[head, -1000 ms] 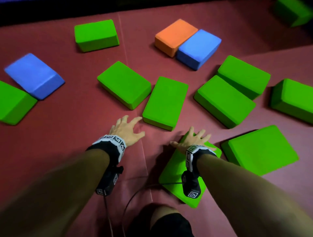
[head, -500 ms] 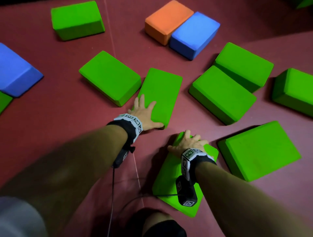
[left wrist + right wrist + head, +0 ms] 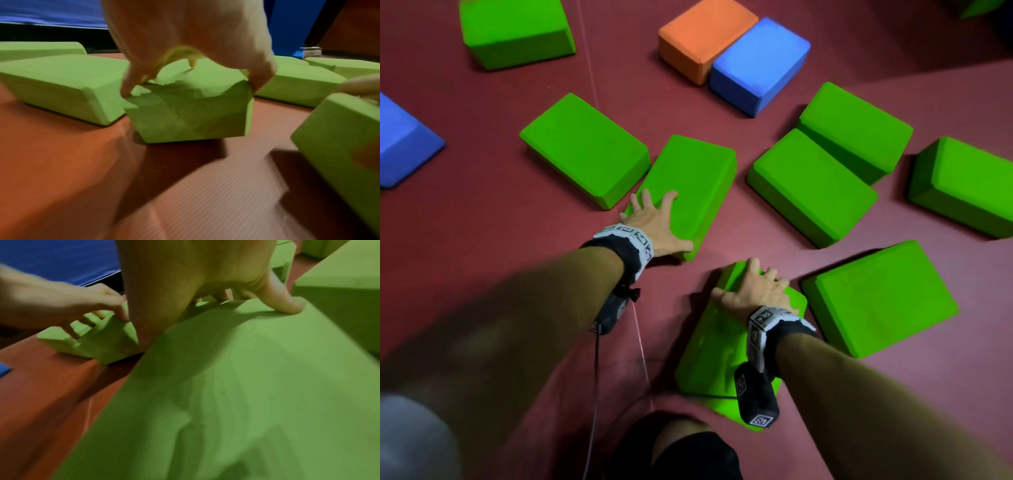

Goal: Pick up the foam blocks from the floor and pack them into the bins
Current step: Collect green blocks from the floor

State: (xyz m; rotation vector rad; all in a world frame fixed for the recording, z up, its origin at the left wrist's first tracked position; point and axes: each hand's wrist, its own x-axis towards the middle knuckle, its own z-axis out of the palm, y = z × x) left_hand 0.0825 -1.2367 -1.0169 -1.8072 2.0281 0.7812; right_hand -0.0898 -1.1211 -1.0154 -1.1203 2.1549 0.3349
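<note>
Several foam blocks lie on the dark red mat. My left hand (image 3: 654,219) grips the near end of a green block (image 3: 695,181) in the middle; in the left wrist view the left hand (image 3: 191,81) has fingers down one side and the thumb down the other of that green block (image 3: 191,116). My right hand (image 3: 753,291) holds the far end of a nearer green block (image 3: 709,353), which tilts up off the mat. In the right wrist view the fingers (image 3: 287,305) press on the nearer block (image 3: 236,394).
More green blocks (image 3: 811,185) (image 3: 883,298) (image 3: 585,150) crowd close around both hands. An orange block (image 3: 702,37) and a blue block (image 3: 760,61) lie side by side farther off, another blue block (image 3: 400,144) at the left edge. My knee (image 3: 688,445) and the wrist cables are below.
My left hand reached forward from the bare mat onto the middle green block and closed on its near end. The right hand stayed on the nearer block and curled its fingers over the far edge.
</note>
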